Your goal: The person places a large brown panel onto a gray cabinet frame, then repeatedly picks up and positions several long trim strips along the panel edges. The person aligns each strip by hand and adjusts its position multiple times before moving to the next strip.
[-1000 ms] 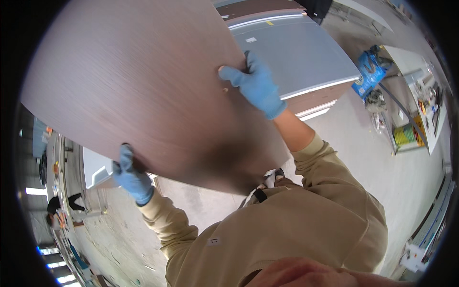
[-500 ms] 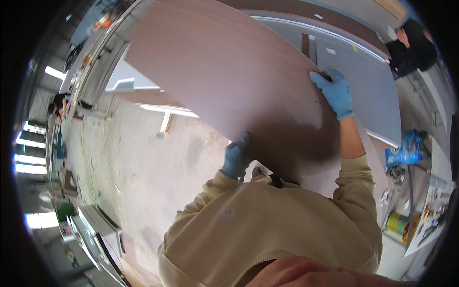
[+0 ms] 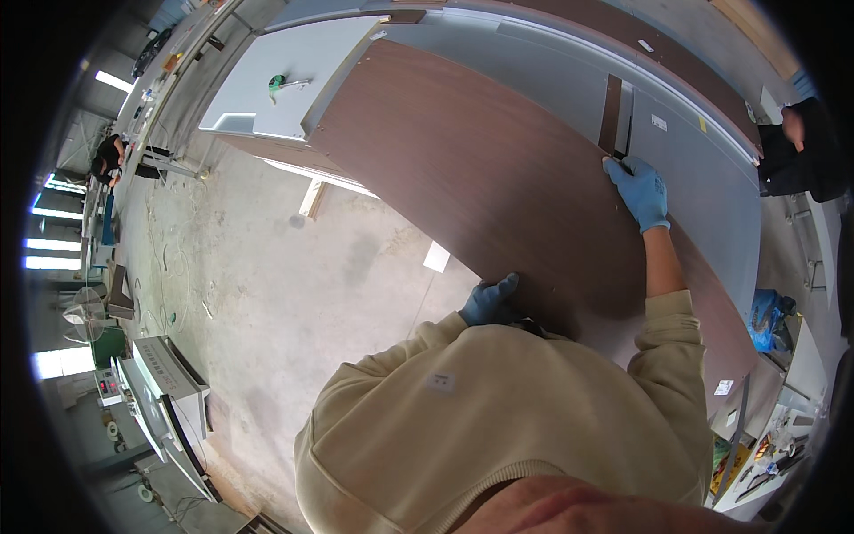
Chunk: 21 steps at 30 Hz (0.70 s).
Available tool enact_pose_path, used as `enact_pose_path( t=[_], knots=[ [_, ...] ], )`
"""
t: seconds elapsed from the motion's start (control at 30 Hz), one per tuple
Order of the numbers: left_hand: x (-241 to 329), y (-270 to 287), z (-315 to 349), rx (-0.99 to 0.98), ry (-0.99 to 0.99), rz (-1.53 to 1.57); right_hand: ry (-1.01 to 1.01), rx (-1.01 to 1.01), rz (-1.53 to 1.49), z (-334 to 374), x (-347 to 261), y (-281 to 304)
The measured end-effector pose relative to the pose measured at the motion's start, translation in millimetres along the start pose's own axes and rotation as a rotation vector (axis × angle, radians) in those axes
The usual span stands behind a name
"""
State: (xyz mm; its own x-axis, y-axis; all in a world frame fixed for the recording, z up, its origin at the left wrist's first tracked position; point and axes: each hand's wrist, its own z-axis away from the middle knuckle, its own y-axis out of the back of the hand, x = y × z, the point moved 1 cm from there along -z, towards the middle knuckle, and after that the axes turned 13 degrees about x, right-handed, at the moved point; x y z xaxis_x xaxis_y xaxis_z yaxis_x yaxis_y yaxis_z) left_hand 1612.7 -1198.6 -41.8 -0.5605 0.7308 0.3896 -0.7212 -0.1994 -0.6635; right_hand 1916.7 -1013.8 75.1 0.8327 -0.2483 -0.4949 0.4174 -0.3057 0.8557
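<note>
A large brown wood-grain panel [image 3: 471, 169] stretches away in front of me. My left hand [image 3: 489, 301], in a blue glove, is closed round its near left edge, with the thumb lying on the top face. At the panel's right edge, my right hand [image 3: 639, 191] grips with the thumb on top; its fingertips are partly hidden. Beyond the panel's far end is a light grey cabinet board [image 3: 311, 53] with a green tape measure [image 3: 280, 84] on it. Along the right side lies a grey panel [image 3: 703, 187] with a brown strip [image 3: 611, 116] across it.
Another person in black [image 3: 805, 147] stands at the far right, and one more [image 3: 108, 160] works at the left. A shelf cart with tools [image 3: 774, 458] is at my right. White-and-grey machinery [image 3: 169, 392] stands at the lower left. A wooden block [image 3: 311, 198] is under the cabinet.
The brown panel has come down and away from over the cabinet, uncovering the grey board and tape measure. Both my hands have shifted right with it, still gripping its edges.
</note>
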Motion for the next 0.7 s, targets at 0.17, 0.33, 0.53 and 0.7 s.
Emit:
enact_pose_path(
  t=[0.17,0.33,0.53,0.7],
  knots=[
    [24.4,-9.3,-23.3,0.118,0.130,-0.018,0.012,-0.045,-0.008,-38.2,5.4,-28.8],
    [20.5,-11.2,-69.4,0.031,-0.149,-0.341,0.097,-0.092,0.016,-84.3,30.6,-61.5],
    [11.9,-54.6,-122.9,0.142,0.271,-0.096,0.148,-0.230,-0.011,-149.5,84.2,-100.9],
    [-5.7,-106.7,-171.1,0.032,0.461,-0.076,0.064,-0.365,0.040,-190.5,133.0,-110.3]
  ],
)
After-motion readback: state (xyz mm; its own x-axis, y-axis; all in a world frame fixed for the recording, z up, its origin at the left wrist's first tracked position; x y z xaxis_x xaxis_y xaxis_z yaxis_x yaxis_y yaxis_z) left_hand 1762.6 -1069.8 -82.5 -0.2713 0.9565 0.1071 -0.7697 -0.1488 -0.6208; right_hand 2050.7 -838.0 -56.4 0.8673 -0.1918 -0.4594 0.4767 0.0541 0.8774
